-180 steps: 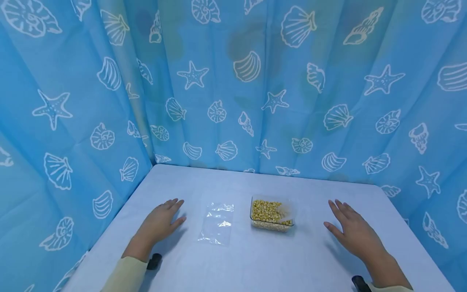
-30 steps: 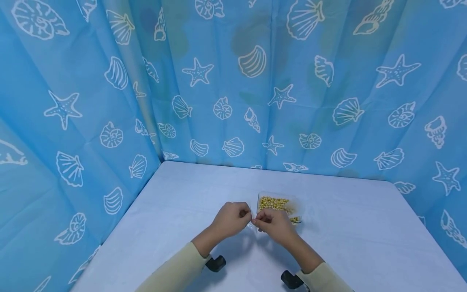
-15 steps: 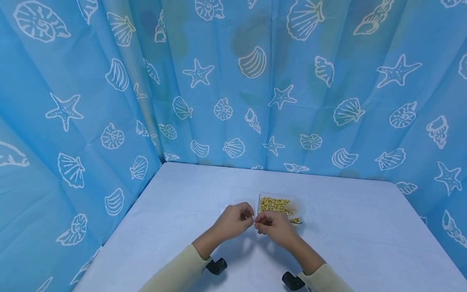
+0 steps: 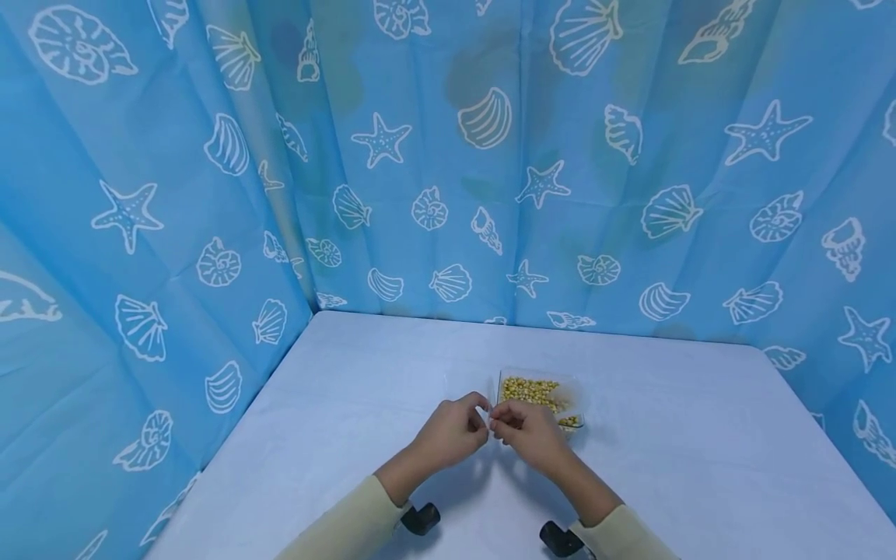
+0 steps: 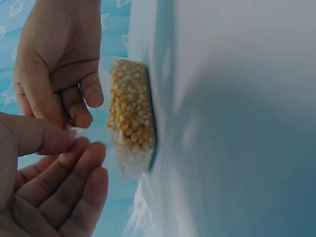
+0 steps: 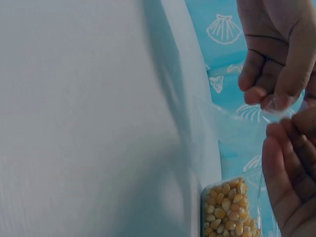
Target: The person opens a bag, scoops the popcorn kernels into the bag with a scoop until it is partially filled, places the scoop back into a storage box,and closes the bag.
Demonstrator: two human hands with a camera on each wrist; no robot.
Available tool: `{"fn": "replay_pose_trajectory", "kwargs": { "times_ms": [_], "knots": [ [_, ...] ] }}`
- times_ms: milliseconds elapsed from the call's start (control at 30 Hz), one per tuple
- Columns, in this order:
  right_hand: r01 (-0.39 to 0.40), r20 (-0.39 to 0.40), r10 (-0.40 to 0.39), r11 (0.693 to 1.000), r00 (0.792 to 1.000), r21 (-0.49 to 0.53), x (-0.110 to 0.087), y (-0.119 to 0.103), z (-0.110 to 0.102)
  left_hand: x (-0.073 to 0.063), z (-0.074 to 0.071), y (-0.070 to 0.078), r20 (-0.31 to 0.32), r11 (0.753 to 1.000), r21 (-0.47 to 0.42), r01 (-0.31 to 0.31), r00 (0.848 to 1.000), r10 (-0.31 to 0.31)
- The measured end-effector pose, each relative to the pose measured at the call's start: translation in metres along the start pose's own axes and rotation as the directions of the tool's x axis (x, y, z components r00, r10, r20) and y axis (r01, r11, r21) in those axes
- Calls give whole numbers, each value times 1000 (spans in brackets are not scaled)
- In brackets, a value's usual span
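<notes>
My left hand [image 4: 448, 433] and right hand [image 4: 532, 435] meet just in front of the corn container, fingertips almost together. Between them, both hands pinch the mouth edge of a clear plastic bag [image 6: 232, 129], its thin film hanging below the fingers in the right wrist view. In the left wrist view, shiny film of the bag [image 5: 143, 210] shows near the tabletop. Dried corn kernels [image 4: 525, 390] fill a clear rectangular container [image 6: 203, 210]. A translucent whitish piece [image 4: 565, 394] lies over the kernels' right side. My right hand hides part of the container's front.
The table [image 4: 686, 435] has a white cover. A blue curtain [image 4: 420, 155] with white shells and starfish borders the back and sides. Black wrist cameras, such as the left wrist camera [image 4: 421, 519], stick out below both sleeves.
Six seconds ago the hands were apart and the bag lay flat left of the container; now both hands hold it raised. Within the last second, the fingers shifted slightly at the bag's edge.
</notes>
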State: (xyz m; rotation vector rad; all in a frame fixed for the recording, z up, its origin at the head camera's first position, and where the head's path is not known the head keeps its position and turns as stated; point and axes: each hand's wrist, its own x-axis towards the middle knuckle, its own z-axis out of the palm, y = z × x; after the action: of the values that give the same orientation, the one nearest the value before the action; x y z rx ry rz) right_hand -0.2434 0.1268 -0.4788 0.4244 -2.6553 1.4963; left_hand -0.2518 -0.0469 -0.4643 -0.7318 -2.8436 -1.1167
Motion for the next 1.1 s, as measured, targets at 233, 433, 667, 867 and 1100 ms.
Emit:
{"fn": "replay_pose_trajectory", "kwargs": {
  "times_ms": [233, 433, 667, 867, 1100],
  "knots": [
    [-36, -22, 36, 999, 999, -18, -1, -1, 5, -1, 4, 1, -39, 1000, 26, 15, 999, -14],
    [-72, -7, 72, 997, 997, -42, 0, -4, 8, -3, 7, 0, -44, 995, 99, -31, 998, 36],
    [11, -8, -13, 982, 1000, -186, 2, -2, 10, -5, 8, -2, -83, 995, 95, -26, 996, 34],
    [59, -23, -67, 965, 997, -255, 2, -1, 11, -6, 10, -3, -146, 989, 143, -33, 988, 54],
    [83, -38, -101, 940, 994, -330, 2, -6, 11, -5, 12, 0, -185, 977, 211, -23, 981, 63]
  ]
}}
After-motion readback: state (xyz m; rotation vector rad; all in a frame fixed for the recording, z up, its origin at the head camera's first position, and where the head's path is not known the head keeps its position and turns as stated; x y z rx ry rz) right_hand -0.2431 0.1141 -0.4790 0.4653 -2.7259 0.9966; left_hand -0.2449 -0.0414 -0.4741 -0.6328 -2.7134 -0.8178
